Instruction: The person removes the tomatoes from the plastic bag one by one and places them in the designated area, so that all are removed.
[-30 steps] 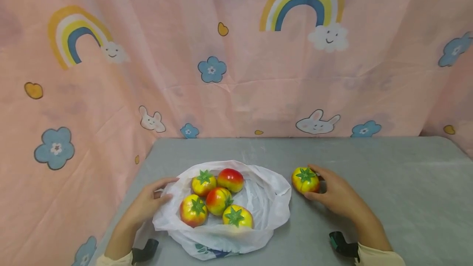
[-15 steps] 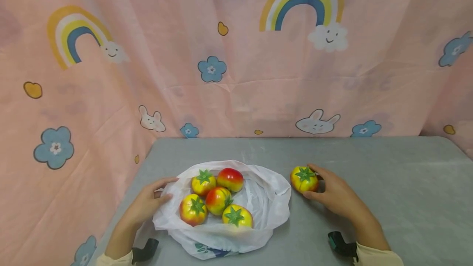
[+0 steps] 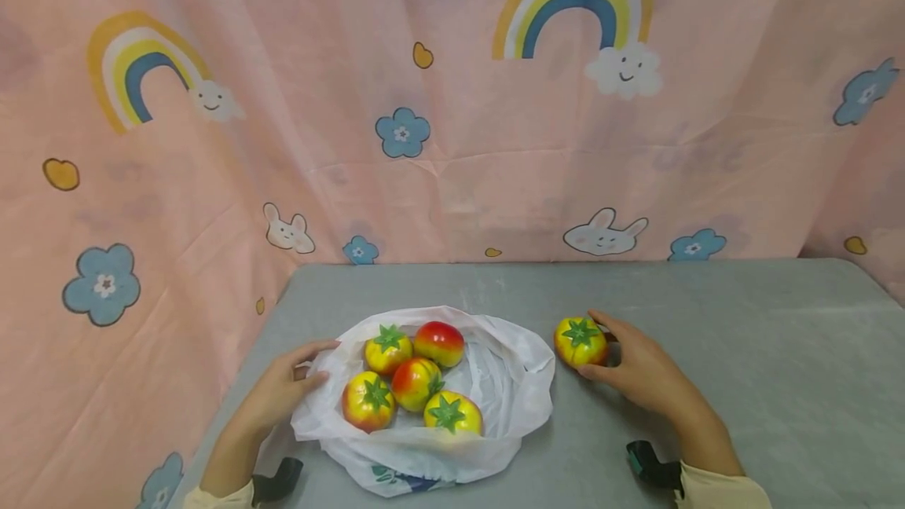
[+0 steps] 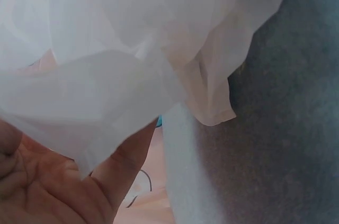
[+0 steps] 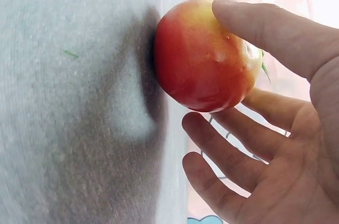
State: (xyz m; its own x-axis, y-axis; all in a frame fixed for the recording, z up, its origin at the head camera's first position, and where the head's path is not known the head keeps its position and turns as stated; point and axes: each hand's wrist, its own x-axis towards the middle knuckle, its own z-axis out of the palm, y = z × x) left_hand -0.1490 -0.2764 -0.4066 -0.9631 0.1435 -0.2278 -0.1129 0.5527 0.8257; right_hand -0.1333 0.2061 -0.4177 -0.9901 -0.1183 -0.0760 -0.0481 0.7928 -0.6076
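My right hand [image 3: 639,371] holds a yellow-red tomato [image 3: 580,342] between thumb and fingers, just right of a white plastic bag [image 3: 533,383]. Its green leafy top faces up in the head view. The right wrist view shows the red side of this tomato [image 5: 201,60], low over the table, with two fingers [image 5: 222,144] spread away from it. At the bag's left rim, my left hand [image 3: 279,391] holds the thin plastic [image 4: 90,102] between thumb and fingers, which the film partly hides. Several similar tomatoes, such as a central one [image 3: 415,382], lie inside the wide-mouthed bag.
The grey table [image 3: 763,352] extends to the right of the hands. A pink curtain [image 3: 467,203] with rainbows, flowers and rabbits hangs behind it and along the left side. Black wrist mounts [image 3: 654,468] stick out at both cream sleeves.
The right hand and its tomato have shifted very slightly left, toward the bag. The left hand keeps its place at the rim, and the bag with its tomatoes looks the same.
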